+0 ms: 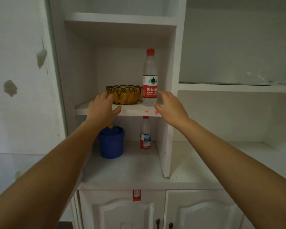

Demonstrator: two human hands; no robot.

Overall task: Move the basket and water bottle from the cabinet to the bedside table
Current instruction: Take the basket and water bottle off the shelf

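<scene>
Left hand (102, 108) spread open at the basket (125, 95) rim; right hand (170, 108), fingers uncurled, just beside the water bottle (149, 76).

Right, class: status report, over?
Left hand open at round yellow woven basket. Right hand open beside clear red-capped plastic water bottle. Both on white shelf, ungripped. Nothing blocking.

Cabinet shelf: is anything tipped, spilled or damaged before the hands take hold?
Nothing is spilled or tipped. The basket and the water bottle both stand upright on the shelf, and the bottle's cap is on. Only the wall left of the cabinet looks damaged, with blotchy patches.
</scene>
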